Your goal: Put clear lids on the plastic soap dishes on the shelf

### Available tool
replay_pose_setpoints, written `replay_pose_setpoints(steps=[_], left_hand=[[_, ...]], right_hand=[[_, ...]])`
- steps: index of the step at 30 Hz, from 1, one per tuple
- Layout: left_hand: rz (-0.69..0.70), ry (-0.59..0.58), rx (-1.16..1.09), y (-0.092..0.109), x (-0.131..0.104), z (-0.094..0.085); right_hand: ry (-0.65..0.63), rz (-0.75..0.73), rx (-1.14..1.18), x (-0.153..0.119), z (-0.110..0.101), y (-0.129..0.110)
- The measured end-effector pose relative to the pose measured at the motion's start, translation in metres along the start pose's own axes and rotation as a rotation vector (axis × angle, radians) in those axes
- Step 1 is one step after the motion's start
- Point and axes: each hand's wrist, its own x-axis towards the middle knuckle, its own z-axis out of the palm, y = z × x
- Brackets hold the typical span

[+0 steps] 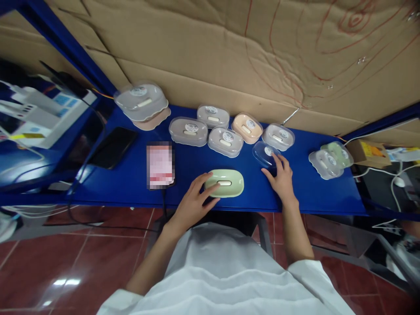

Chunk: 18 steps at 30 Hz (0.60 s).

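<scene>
A green oval dish (235, 180) with a pale bar in its centre lies near the front edge of the blue table. My left hand (196, 199) is at its left end, fingers apart, with fingertips on the rim and by the bar. To the right, my right hand (281, 177) reaches to a clear oval lid (262, 153) lying on the table, its fingers spread at the lid's right edge. Behind are lidded grey dishes (225, 142) and a lidded peach dish (246, 128); another lidded grey dish (278, 136) stands behind the clear lid.
Stacked dishes (142, 103) stand at the back left, and more lidded dishes (326, 164) at the right. A black phone (113, 148) and a blurred-out device (160, 165) with a cable lie on the left. Cardboard (210, 52) walls the back of the blue table (308, 192).
</scene>
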Motion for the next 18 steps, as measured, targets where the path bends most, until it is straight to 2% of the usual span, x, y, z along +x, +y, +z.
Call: replay_pose_setpoints(steps=[2,5,9,12,15,18], left_hand=[[-0.024,-0.012,-0.045,0.001,0.002,0.001],[-0.087,-0.066,-0.092,0.004,0.007,0.005],[-0.171,-0.116,-0.151,0.006,0.016,0.012],[-0.132,-0.110,-0.143,0.004,0.022,0.016],[-0.055,-0.088,-0.094,0.001,0.024,0.018],[-0.021,-0.068,-0.069,-0.001,0.024,0.018]], right_hand=[[0.010,0.009,0.022,0.002,-0.001,0.005],[0.033,-0.037,0.111,-0.007,-0.003,-0.006],[-0.023,-0.288,0.302,-0.034,-0.003,-0.039],[-0.061,-0.456,0.268,-0.053,0.003,-0.061],[-0.025,-0.481,0.213,-0.063,0.010,-0.071],[-0.029,-0.478,0.175,-0.066,0.014,-0.070]])
